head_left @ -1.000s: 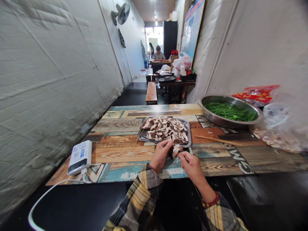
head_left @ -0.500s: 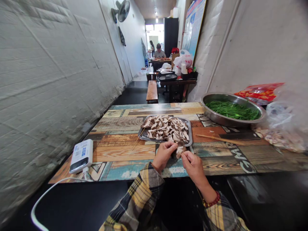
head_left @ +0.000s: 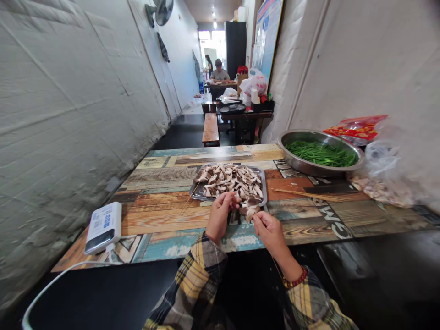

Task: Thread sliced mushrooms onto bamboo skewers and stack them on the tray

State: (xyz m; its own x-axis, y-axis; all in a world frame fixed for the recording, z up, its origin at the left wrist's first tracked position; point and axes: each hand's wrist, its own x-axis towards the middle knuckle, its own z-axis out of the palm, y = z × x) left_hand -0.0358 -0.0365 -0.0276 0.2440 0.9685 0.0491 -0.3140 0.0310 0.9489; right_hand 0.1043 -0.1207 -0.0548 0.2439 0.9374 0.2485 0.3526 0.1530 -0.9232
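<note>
Oyster mushroom pieces [head_left: 250, 211] are bunched at the fingertips of my right hand [head_left: 271, 233]. That hand is closed on a thin bamboo skewer [head_left: 277, 268], whose lower end shows beneath the wrist. My left hand [head_left: 220, 215] is just left of the bunch, its thumb and fingers pinched together near the tray's front edge. Whatever lies between those fingertips is too small to make out. Beyond both hands, a clear shallow tray [head_left: 264, 183] bears a heap of torn mushrooms [head_left: 230, 179]. Against its left side leans another thin skewer [head_left: 190, 198].
Loose skewers [head_left: 305, 195] lie right of the tray. Behind them stands a steel basin [head_left: 287, 158] of green chives [head_left: 319, 153], beside plastic bags [head_left: 385, 169]. A white power bank [head_left: 103, 227] with a cable is at the left. Farther back, a person [head_left: 219, 72] sits at a table.
My left hand has drawn away from the mushroom bunch, leaving a small gap. My right hand still holds the skewer. The whole view has shifted slightly.
</note>
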